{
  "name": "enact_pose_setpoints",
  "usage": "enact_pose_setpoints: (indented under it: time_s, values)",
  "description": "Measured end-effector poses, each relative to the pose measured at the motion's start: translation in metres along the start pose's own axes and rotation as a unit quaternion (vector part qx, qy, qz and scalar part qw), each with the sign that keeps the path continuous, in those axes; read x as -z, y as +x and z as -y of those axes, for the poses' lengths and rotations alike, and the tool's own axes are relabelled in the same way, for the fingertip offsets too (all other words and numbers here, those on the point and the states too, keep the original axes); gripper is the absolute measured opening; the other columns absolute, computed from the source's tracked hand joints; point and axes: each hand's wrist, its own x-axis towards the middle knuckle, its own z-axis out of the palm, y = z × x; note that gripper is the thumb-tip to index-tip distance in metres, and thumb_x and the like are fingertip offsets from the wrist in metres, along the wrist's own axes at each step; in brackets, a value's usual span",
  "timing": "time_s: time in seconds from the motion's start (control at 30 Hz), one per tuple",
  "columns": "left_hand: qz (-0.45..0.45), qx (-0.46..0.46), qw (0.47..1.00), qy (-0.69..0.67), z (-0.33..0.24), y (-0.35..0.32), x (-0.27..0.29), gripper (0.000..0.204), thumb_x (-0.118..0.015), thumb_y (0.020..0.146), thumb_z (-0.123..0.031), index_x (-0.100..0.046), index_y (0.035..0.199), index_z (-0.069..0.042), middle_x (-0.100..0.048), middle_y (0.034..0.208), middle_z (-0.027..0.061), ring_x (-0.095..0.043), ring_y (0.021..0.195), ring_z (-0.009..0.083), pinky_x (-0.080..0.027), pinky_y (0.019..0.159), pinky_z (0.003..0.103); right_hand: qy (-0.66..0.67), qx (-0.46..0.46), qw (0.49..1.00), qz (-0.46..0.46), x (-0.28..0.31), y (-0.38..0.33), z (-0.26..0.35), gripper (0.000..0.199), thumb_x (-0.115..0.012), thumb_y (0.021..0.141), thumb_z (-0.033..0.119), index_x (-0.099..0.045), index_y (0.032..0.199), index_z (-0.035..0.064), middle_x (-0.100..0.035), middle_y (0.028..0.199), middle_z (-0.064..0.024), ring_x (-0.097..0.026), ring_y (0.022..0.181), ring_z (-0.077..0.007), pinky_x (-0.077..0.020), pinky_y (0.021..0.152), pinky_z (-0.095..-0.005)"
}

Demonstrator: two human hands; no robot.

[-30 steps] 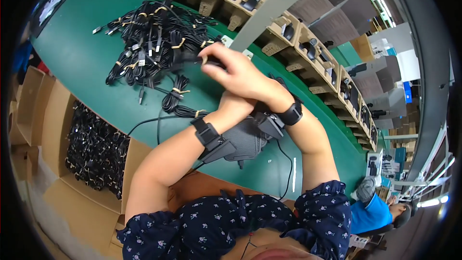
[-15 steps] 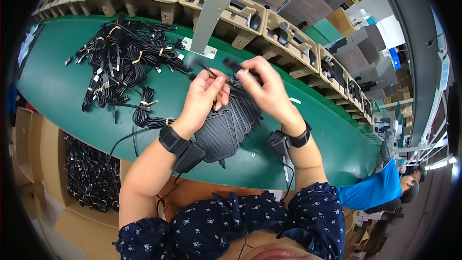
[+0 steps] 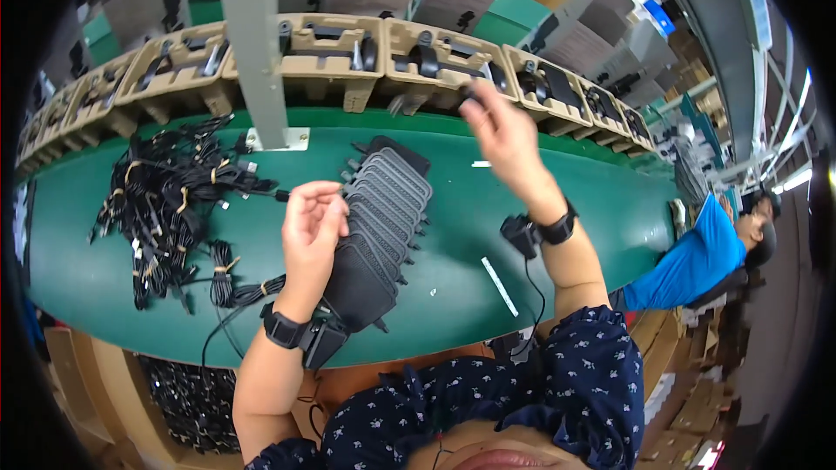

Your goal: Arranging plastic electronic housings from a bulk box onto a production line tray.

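While the left hand [image 3: 312, 228] rests on the near end of a fanned row of dark adapters [image 3: 380, 218] mid-surface, its grip curled loosely over their tops, the right hand [image 3: 503, 132] reaches to the far edge with a small dark piece [image 3: 471, 93] pinched in its fingers, blurred, just before a moulded tray [image 3: 440, 50]. To do this well: keep the left palm steadying the row so it doesn't topple, line the piece up with an open tray slot before letting go, don't snag the wrist cable [image 3: 532, 274]. The cable pile [image 3: 170, 200] sits at the surface's left, apart.
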Motion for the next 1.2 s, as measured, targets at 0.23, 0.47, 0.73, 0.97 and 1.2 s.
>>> enact_pose_setpoints:
  time_s: [0.23, 0.47, 0.73, 0.97, 1.2]
  values:
    - [0.005, 0.037, 0.998, 0.046, 0.010, 0.001, -0.002, 0.011, -0.049, 0.090, -0.007, -0.050, 0.101, -0.004, -0.053, 0.080, 0.0006, -0.045, 0.059, 0.0030, -0.031, 0.046, 0.014, -0.332, -0.096, 0.926, -0.152, 0.061, 0.057, -0.122, 0.033, -0.050, 0.087, 0.037, -0.055, 0.105, 0.0090, -0.064, 0.075, -0.0165, -0.062, 0.071, -0.0332, -0.0477, 0.061, -0.0433]
    - [0.006, 0.048, 0.998, 0.034, 0.014, 0.001, 0.006, 0.009, -0.049, 0.091, -0.007, -0.051, 0.100, -0.004, -0.054, 0.081, 0.0012, -0.046, 0.058, 0.0028, -0.032, 0.043, 0.014, -0.387, -0.090, 0.917, 0.028, 0.062, 0.073, -0.164, 0.026, -0.053, 0.085, 0.029, -0.057, 0.101, 0.0097, -0.064, 0.081, -0.0169, -0.062, 0.080, -0.0323, -0.0483, 0.066, -0.0437]
    - [0.005, 0.064, 0.997, 0.039, 0.013, 0.002, 0.006, 0.010, -0.049, 0.090, -0.005, -0.051, 0.100, -0.004, -0.053, 0.081, 0.0000, -0.045, 0.060, 0.0027, -0.032, 0.047, 0.014, -0.539, -0.035, 0.835, 0.108, 0.039, 0.106, -0.186, 0.023, -0.057, 0.081, 0.029, -0.059, 0.094, 0.0101, -0.064, 0.077, -0.0113, -0.064, 0.077, -0.0275, -0.0507, 0.061, -0.0386]
    - [0.009, 0.067, 0.997, 0.033, 0.012, 0.002, 0.004, 0.009, -0.050, 0.090, -0.005, -0.052, 0.099, -0.004, -0.053, 0.082, 0.0005, -0.046, 0.061, 0.0037, -0.034, 0.050, 0.015, -0.274, -0.200, 0.934, -0.109, -0.002, 0.109, -0.207, 0.036, -0.049, 0.086, 0.028, -0.045, 0.103, -0.0037, -0.062, 0.083, -0.0258, -0.061, 0.079, -0.0398, -0.0490, 0.071, -0.0456]
    - [0.008, 0.047, 0.997, 0.053, 0.017, 0.004, 0.004, 0.007, -0.049, 0.091, -0.007, -0.052, 0.097, -0.004, -0.054, 0.080, 0.0010, -0.046, 0.058, 0.0028, -0.032, 0.043, 0.014, -0.067, -0.128, 0.985, -0.098, 0.015, 0.089, -0.248, 0.017, -0.054, 0.080, 0.010, -0.057, 0.095, 0.0024, -0.063, 0.090, -0.0207, -0.060, 0.088, -0.0359, -0.0472, 0.078, -0.0394]
